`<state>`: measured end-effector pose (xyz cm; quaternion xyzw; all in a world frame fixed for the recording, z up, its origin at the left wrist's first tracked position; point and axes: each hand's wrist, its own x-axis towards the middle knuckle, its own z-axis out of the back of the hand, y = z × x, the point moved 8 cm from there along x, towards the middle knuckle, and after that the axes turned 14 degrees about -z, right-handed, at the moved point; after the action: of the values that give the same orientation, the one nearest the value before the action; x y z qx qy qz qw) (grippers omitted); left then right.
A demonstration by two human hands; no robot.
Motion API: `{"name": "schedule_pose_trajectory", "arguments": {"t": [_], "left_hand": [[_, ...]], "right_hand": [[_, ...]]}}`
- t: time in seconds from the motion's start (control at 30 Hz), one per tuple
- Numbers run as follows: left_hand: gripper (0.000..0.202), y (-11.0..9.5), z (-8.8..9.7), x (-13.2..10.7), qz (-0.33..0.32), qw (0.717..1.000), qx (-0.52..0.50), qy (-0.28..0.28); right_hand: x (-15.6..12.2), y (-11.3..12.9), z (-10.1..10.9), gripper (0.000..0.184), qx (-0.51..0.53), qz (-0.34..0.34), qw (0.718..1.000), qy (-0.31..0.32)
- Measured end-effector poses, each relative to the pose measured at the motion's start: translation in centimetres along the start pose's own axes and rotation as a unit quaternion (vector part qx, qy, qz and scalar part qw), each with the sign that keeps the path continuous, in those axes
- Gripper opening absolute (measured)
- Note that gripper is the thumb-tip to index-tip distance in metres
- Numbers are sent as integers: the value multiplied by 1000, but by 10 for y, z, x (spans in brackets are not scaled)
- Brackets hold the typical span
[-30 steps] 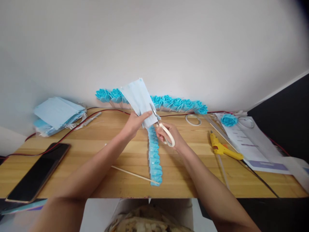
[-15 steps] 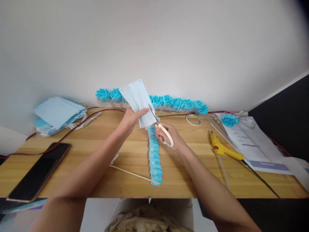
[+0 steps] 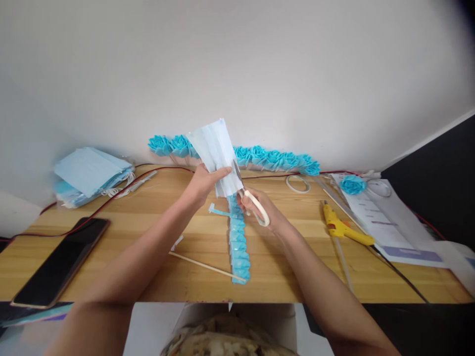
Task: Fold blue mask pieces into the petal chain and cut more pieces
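My left hand (image 3: 203,184) is closed on a pale blue face mask (image 3: 216,151), held upright above the wooden desk (image 3: 156,232). My right hand (image 3: 260,205) grips white-handled scissors (image 3: 249,197), whose blades meet the mask's lower right edge. A thin blue strip (image 3: 218,211) hangs just below the mask. Under both hands a row of folded blue pieces (image 3: 238,242) runs toward the desk's front edge, next to a thin wooden stick (image 3: 202,266).
Blue roses (image 3: 272,159) line the wall. A stack of masks (image 3: 89,173) and a dark phone (image 3: 59,262) lie at the left. A yellow glue gun (image 3: 343,228), papers (image 3: 386,220), a single blue rose (image 3: 352,184) and a red cable (image 3: 111,198) are also on the desk.
The scissors have worked along the mask's bottom edge, and a thin blue strip now hangs loose below it. A small white scrap has appeared on the desk near my left forearm.
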<state>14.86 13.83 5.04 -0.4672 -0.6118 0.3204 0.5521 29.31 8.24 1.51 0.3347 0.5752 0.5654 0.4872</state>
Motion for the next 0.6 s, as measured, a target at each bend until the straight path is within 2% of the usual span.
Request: {"name": "schedule_pose_trajectory", "arguments": {"t": [0.23, 0.43, 0.6], "left_hand": [[43, 3, 1, 0, -7, 1000, -15, -13], [43, 5, -7, -2, 13, 999, -38, 22], [42, 9, -8, -5, 23, 999, -20, 15]], "right_hand": [[-2, 4, 2, 56, -17, -10, 1000, -14], [-4, 9, 0, 53, -23, -2, 1000, -10], [-4, 8, 2, 53, -14, 2, 1000, -11]]}}
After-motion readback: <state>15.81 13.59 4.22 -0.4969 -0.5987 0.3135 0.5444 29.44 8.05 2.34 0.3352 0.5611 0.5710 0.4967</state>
